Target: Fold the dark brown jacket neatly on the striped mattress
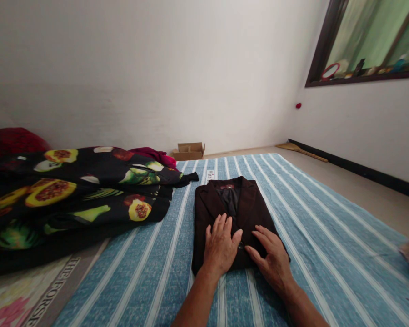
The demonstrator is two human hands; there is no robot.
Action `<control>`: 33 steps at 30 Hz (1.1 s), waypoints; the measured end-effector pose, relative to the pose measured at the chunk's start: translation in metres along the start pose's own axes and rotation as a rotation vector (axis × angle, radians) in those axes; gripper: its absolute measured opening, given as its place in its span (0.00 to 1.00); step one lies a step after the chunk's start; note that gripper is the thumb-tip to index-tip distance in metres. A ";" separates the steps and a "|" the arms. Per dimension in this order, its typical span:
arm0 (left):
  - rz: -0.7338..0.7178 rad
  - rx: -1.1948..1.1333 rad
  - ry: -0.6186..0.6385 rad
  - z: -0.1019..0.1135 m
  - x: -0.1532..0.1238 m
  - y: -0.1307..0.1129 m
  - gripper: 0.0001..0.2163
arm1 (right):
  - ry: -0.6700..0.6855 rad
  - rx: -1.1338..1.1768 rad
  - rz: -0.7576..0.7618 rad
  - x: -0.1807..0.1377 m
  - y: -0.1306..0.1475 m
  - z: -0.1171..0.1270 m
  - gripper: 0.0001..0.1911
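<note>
A dark brown jacket (240, 204) lies folded into a neat rectangle on the blue striped sheet (313, 236), collar towards the far wall. My left hand (221, 245) rests flat on the jacket's near left part with its fingers stretched out. My right hand (271, 256) lies on the near right corner of the jacket, fingers extended and pointing left towards the other hand. Neither hand holds anything.
A heap of black fruit-print cloth (71, 190) lies to the left with a magenta garment (157, 156) behind it. A small cardboard box (189, 151) sits by the far wall. A broom (301, 151) lies along the right wall under a window ledge (364, 77).
</note>
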State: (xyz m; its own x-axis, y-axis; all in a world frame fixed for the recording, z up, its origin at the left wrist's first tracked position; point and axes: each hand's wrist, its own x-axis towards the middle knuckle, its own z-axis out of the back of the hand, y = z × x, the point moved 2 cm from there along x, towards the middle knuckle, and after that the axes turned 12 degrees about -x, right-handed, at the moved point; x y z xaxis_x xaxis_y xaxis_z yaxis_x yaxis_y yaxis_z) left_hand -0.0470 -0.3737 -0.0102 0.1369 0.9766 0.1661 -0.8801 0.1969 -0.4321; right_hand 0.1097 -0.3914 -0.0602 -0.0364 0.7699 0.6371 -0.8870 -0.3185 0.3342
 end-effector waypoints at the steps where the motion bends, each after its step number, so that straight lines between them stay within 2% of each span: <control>1: 0.001 -0.001 0.002 0.000 0.000 0.000 0.24 | -0.002 0.000 0.001 0.000 0.000 0.000 0.21; 33: 0.003 0.003 0.009 0.001 0.000 -0.002 0.24 | 0.006 -0.010 0.010 0.000 0.000 0.001 0.21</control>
State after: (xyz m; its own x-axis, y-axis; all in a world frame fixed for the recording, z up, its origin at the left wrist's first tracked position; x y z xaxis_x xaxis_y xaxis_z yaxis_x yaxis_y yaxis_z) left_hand -0.0462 -0.3744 -0.0083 0.1387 0.9778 0.1570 -0.8817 0.1941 -0.4301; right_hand 0.1104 -0.3925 -0.0596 -0.0482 0.7702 0.6360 -0.8910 -0.3209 0.3212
